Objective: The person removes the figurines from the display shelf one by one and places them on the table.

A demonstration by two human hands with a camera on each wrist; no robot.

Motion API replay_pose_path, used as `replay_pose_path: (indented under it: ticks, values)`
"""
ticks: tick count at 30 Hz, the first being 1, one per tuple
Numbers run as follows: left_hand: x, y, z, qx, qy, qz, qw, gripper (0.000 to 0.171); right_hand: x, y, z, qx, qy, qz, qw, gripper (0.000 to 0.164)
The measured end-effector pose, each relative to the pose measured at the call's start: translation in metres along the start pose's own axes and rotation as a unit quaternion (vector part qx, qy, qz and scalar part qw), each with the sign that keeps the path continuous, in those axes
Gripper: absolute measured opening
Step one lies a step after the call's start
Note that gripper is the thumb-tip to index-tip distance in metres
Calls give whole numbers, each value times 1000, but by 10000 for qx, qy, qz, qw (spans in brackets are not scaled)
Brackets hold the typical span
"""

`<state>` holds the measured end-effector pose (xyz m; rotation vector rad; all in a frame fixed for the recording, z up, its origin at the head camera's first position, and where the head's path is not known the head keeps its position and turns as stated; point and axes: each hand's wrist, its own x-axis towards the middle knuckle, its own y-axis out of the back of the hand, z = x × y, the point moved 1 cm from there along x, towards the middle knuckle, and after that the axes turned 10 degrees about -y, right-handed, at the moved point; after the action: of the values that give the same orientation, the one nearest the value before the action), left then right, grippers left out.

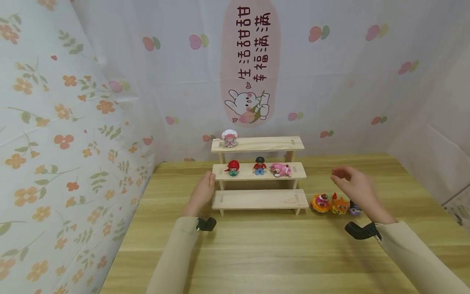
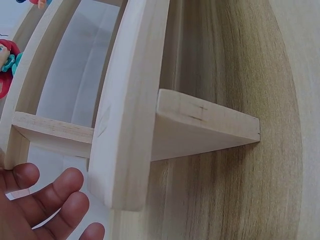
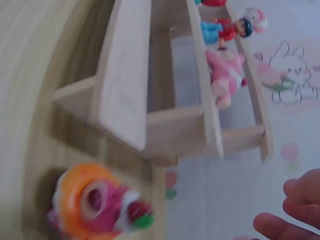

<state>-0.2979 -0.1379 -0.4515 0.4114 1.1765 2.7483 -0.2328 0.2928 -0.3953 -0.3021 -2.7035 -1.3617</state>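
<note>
A three-tier wooden display stand (image 1: 260, 197) stands on the table. My left hand (image 1: 202, 192) is at the left end of its middle tier, fingers slightly bent; in the left wrist view the fingertips (image 2: 68, 181) are close to the wood, and I cannot tell if they touch. Held in the air to the right of the stand, my right hand (image 1: 354, 185) has loosely bent fingers with nothing between them. Below and in front of it are a pink figurine in an orange ring (image 1: 321, 203), an orange figurine (image 1: 340, 205) and a purple figurine (image 1: 355, 208), partly behind the wrist.
On the top tier sits a figurine with a white hat (image 1: 229, 139). The middle tier bears a red-haired figurine (image 1: 233, 168), a dark-capped figurine in red and blue (image 1: 259, 166) and a pink bear-like figurine (image 1: 280, 169). Printed cloth (image 1: 176, 102) hangs behind and at the left.
</note>
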Motion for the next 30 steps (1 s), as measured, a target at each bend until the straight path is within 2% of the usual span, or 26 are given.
replay_pose_path:
  ticks: [9,19,25,30]
  values:
    - [1,0,-1,-54,23,-4,10000,29,24,-12,-46,157,400,-224,9988,33]
    - [-1,1,-2,-84,70,-57,9999,29,52,-33,-107,263,799,-532,9950,30]
    - [-1,0,-3,-159,102,-120,9997,30,65,-45,-145,420,832,-809,9924,32]
    - [0,-1,-5,-139,3,-86,9999,29,77,-54,-174,509,1005,-752,9908,30]
